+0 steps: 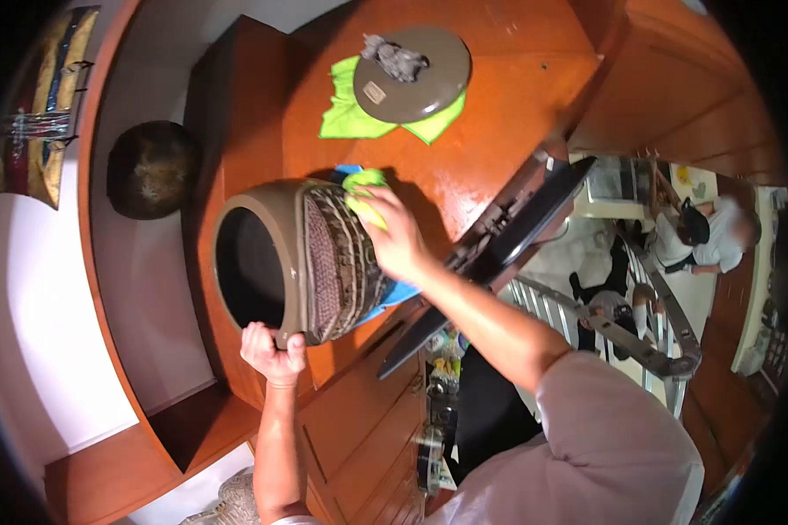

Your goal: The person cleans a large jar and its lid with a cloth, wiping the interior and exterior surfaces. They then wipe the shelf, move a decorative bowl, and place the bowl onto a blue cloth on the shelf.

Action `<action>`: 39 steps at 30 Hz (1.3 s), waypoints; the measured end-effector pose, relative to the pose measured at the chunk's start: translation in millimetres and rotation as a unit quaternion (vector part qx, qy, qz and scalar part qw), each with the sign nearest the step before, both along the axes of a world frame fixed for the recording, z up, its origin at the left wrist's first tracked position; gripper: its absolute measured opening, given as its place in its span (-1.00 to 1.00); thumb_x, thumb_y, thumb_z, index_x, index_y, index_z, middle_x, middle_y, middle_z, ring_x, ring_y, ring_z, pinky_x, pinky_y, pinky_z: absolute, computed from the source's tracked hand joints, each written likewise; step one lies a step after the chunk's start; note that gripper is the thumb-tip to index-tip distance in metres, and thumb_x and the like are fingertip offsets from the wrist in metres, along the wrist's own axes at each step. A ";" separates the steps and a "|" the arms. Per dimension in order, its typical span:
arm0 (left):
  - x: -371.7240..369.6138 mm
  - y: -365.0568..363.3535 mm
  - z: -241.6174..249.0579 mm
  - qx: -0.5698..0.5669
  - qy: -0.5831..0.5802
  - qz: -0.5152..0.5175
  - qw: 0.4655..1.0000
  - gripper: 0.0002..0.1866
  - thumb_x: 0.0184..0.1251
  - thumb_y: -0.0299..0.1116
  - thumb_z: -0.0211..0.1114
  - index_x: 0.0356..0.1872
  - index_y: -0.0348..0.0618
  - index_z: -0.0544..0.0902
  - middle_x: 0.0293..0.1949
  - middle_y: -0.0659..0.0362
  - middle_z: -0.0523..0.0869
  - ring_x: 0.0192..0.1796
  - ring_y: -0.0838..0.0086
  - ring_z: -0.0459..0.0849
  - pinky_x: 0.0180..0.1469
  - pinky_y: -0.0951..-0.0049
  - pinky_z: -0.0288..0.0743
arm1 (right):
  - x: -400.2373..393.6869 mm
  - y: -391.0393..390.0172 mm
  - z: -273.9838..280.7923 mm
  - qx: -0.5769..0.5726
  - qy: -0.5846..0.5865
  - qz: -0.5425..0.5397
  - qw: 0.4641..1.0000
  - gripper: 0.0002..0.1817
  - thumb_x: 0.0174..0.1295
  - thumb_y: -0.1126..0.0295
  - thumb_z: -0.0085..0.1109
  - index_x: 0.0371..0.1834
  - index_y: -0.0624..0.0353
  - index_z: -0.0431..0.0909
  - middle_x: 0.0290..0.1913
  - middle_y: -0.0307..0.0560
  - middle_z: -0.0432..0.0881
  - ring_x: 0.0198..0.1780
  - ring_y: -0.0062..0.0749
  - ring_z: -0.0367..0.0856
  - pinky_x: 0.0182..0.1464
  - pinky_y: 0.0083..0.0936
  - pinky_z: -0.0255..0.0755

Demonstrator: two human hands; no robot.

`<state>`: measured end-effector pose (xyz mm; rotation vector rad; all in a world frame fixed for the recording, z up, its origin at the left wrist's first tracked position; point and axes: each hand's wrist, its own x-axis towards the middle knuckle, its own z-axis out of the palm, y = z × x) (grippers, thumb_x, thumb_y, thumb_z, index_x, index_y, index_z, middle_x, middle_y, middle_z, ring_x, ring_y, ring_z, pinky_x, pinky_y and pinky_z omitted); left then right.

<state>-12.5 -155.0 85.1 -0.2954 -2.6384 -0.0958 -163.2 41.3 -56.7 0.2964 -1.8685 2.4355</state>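
Note:
A large brown-rimmed jar (293, 236) lies tilted on its side, its dark mouth facing left and a band of carved pattern around its body. Fingers of my left hand (274, 352) are wrapped over the lower edge of the rim. My right hand (394, 229) presses a bunched yellow-green cloth (365, 188) against the jar's patterned side. Blue material (394, 297) shows partly from under the jar. Farther back, a round brown lid (438, 66) with a grey sculpted knob (394, 58) rests on another bright green cloth (350, 114).
The jar lies on an orange-brown wooden surface (499, 105). A dark flat screen (499, 254) stands close to my right forearm. To the left are a round dark object (153, 169) and a curved shelf edge (105, 289). Below right are a metal ladder (622, 337) and other people (718, 232).

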 end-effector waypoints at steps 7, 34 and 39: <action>2.0 -2.7 -4.7 0.014 0.002 0.017 1.000 -0.33 0.39 0.23 0.21 -0.64 -0.15 0.25 -0.63 0.06 0.29 -0.56 0.13 0.34 -0.46 0.18 0.20 | 144.1 -1.5 44.0 0.010 0.043 -0.042 0.998 -0.45 0.32 0.51 0.23 0.42 0.02 0.52 0.53 0.20 0.23 0.59 0.20 0.14 0.60 0.05 0.01; 2.9 -3.2 -6.8 0.008 0.001 0.063 0.998 -0.31 0.43 0.21 0.17 -0.62 -0.25 0.28 -0.62 0.00 0.29 -0.54 0.07 0.34 -0.46 0.15 0.17 | -14.1 -15.5 -7.2 0.003 -0.130 0.019 0.991 -0.69 0.47 0.30 0.11 0.12 0.28 0.47 0.07 0.32 0.61 0.12 0.28 0.59 0.13 -0.05 0.49; 1.1 1.1 -8.3 0.017 0.011 0.062 0.998 -0.28 0.42 0.24 0.17 -0.62 -0.26 0.26 -0.62 -0.02 0.29 -0.54 0.06 0.33 -0.46 0.15 0.18 | 103.7 -25.4 -34.8 0.048 -0.216 -0.090 0.971 -0.72 0.53 0.31 0.03 0.10 0.31 0.43 -0.03 0.33 0.61 0.04 0.26 0.61 0.07 -0.03 0.47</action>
